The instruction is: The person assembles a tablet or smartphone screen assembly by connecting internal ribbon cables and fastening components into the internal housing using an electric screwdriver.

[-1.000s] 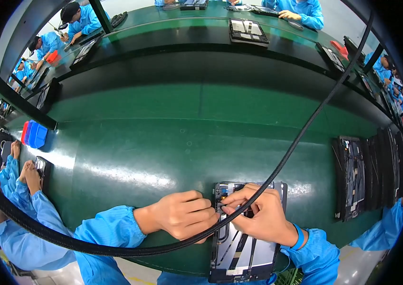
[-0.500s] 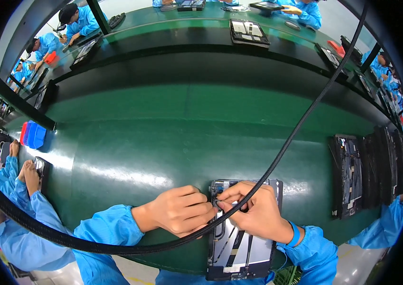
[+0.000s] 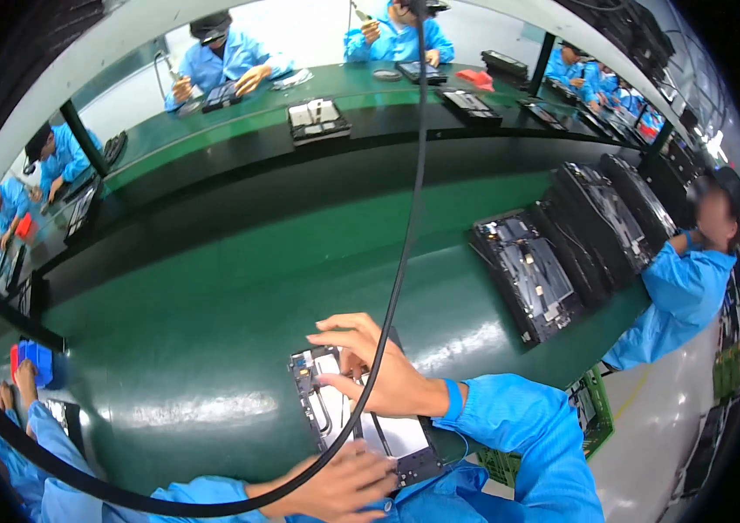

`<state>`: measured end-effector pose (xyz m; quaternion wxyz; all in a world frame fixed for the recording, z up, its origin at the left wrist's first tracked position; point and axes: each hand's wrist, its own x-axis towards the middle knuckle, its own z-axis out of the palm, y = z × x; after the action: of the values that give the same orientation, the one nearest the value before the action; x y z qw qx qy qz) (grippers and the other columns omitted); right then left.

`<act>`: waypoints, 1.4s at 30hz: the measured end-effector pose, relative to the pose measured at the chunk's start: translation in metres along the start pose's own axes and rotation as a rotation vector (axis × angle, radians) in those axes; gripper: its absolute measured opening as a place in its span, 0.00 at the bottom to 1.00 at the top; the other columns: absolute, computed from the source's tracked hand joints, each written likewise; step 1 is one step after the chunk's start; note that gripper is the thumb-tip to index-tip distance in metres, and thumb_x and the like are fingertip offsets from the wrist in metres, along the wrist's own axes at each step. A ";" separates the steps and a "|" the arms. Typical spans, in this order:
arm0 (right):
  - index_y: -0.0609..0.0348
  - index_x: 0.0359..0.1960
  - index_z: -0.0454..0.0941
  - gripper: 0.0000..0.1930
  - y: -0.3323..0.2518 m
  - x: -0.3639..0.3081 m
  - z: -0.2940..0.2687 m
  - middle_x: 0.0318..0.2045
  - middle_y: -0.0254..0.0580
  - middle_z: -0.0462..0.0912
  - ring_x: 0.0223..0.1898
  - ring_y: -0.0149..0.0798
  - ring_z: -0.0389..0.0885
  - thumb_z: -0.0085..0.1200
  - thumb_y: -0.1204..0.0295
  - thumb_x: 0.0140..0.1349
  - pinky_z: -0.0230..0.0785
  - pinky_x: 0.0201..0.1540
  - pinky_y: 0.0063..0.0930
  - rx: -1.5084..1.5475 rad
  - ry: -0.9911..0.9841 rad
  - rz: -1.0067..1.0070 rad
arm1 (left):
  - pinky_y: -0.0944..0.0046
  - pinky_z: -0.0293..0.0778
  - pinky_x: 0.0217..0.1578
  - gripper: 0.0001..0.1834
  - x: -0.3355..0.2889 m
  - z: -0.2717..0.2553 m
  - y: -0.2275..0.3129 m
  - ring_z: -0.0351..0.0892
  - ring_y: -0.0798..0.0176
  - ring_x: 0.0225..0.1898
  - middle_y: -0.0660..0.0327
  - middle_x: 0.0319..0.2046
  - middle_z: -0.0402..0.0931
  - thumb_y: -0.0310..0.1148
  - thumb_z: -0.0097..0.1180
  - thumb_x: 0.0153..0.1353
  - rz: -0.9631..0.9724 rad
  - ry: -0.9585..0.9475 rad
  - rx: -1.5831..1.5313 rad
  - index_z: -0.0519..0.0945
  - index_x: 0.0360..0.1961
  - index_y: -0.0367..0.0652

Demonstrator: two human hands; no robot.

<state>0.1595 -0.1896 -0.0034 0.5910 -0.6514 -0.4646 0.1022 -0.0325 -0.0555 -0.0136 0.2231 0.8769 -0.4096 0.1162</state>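
Observation:
An opened tablet (image 3: pixel 403 436), with a pale inner panel, dark frame and thin cables, lies at the near edge of the green bench. Over its upper half hovers my right hand (image 3: pixel 378 370), thumb and index finger apart and nothing visible between them. A blue band circles that wrist. My left hand (image 3: pixel 335 485) is down by the tablet's near left side, its fingers loosely spread and blurred by motion. Whether it touches the tablet I cannot tell. A thick black cable (image 3: pixel 396 288) crosses the view in front of both hands and hides parts of them.
Several opened tablets (image 3: pixel 531 275) lean in a row on the right, beside a co-worker's blue sleeve (image 3: pixel 684 288). A blue bin (image 3: pixel 37 364) and a co-worker's hand (image 3: pixel 26 378) are at far left. More devices (image 3: pixel 317 120) rest on the raised shelf. A green crate (image 3: pixel 598 418) stands below the bench.
The view has swung to the right. My hands, close together at the tablet's top before, have separated: the left has drawn back toward me, and the right's fingers have spread.

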 end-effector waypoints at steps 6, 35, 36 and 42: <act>0.54 0.63 0.85 0.26 -0.032 -0.045 -0.105 0.67 0.51 0.76 0.60 0.53 0.80 0.72 0.73 0.61 0.74 0.64 0.45 -0.720 0.350 -0.153 | 0.42 0.78 0.65 0.26 0.008 -0.001 0.001 0.84 0.51 0.60 0.55 0.61 0.83 0.40 0.70 0.61 -0.139 -0.011 0.185 0.87 0.63 0.58; 0.60 0.68 0.86 0.34 -0.075 -0.094 -0.085 0.25 0.28 0.63 0.25 0.31 0.68 0.63 0.72 0.53 0.62 0.26 0.31 -1.475 -0.143 -0.527 | 0.42 0.76 0.64 0.27 -0.005 -0.030 -0.110 0.79 0.40 0.64 0.52 0.62 0.82 0.24 0.63 0.56 -0.475 0.608 0.322 0.85 0.60 0.41; 0.60 0.68 0.85 0.34 -0.084 -0.095 -0.060 0.25 0.26 0.62 0.26 0.29 0.69 0.63 0.71 0.55 0.62 0.26 0.29 -1.439 -0.221 -0.571 | 0.42 0.76 0.64 0.24 -0.005 -0.030 -0.102 0.80 0.38 0.63 0.46 0.62 0.82 0.23 0.61 0.60 -0.497 0.593 0.262 0.84 0.60 0.38; 0.57 0.66 0.87 0.30 -0.089 -0.122 0.012 0.30 0.27 0.64 0.31 0.27 0.70 0.65 0.60 0.63 0.58 0.29 0.25 -1.160 -0.509 -0.787 | 0.43 0.77 0.64 0.21 -0.014 -0.016 -0.088 0.83 0.36 0.63 0.41 0.63 0.82 0.28 0.60 0.71 -0.540 0.432 -0.159 0.81 0.64 0.35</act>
<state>0.0417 -0.2816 0.0195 0.0196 -0.6006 -0.7653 -0.2309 0.0255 0.0114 -0.0314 0.3946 0.8888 -0.1141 0.2034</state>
